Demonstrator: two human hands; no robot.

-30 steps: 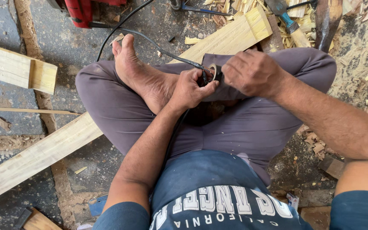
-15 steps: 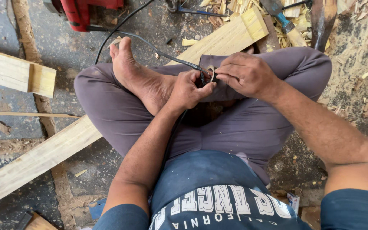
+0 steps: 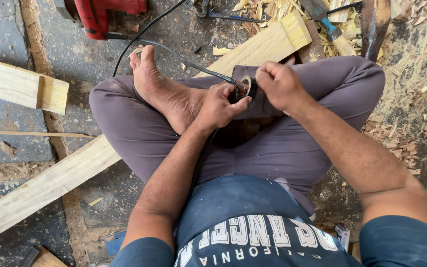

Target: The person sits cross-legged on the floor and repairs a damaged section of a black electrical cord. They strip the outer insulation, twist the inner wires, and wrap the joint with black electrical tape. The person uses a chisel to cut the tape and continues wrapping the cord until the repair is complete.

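Note:
I sit cross-legged on the floor in grey trousers, one bare foot (image 3: 156, 86) up on my knee. My left hand (image 3: 221, 104) is closed around a black power cable (image 3: 184, 58) just above my lap. My right hand (image 3: 278, 85) holds a roll of black tape (image 3: 249, 85) right against the cable where the left hand grips it. The cable runs up and left toward a red power tool (image 3: 106, 14) at the top edge.
A long pale wooden plank (image 3: 50, 185) runs diagonally under my legs to the top right. A shorter wood block (image 3: 21, 86) lies at the left, a thin stick (image 3: 35, 133) below it. Wood shavings (image 3: 411, 79) and a chisel (image 3: 329, 24) lie at the upper right.
My hands stay together on the cable and tape, with the right hand shifting slightly around the roll. The view has dipped a little.

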